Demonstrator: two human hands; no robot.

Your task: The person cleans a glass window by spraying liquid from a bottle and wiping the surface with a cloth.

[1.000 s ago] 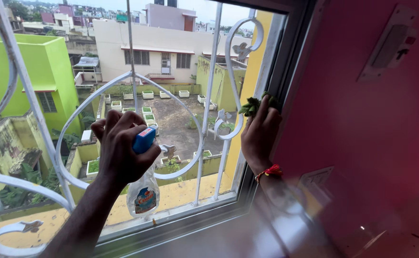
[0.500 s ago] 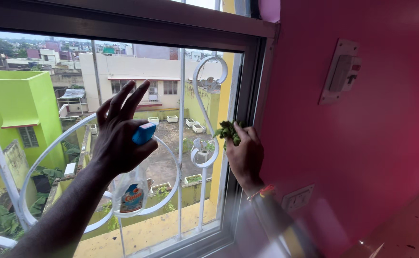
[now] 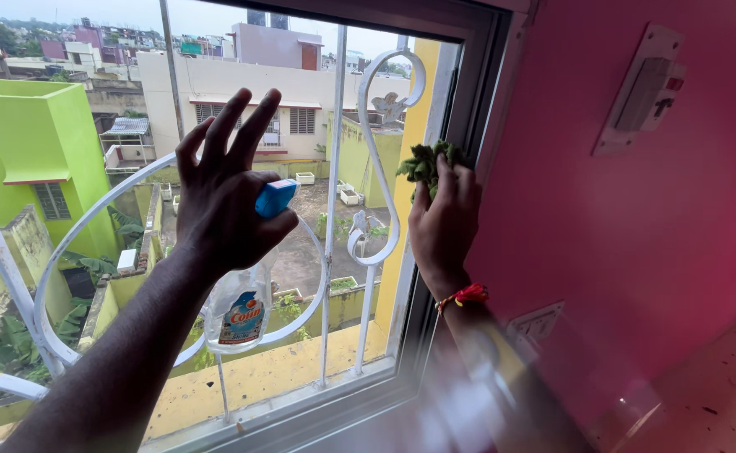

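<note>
My left hand (image 3: 221, 201) holds a clear spray bottle (image 3: 238, 310) with a blue trigger head (image 3: 275, 198) up in front of the window glass, fingers partly spread. My right hand (image 3: 443, 222) presses a green cloth (image 3: 426, 164) against the right side of the pane, close to the dark window frame (image 3: 468, 126). A red thread band (image 3: 464, 295) circles the right wrist. The bottle hangs below the left palm, its label facing me.
A white curled metal grille (image 3: 368, 168) stands behind the glass. A pink wall (image 3: 636, 210) runs along the right, with a switch plate (image 3: 649, 88) high up and another socket plate (image 3: 535, 323) lower. Buildings and a yard lie outside.
Both hands have moved up the pane. The right hand with the cloth has slid higher along the right edge, and the left hand's fingers have spread more around the bottle.
</note>
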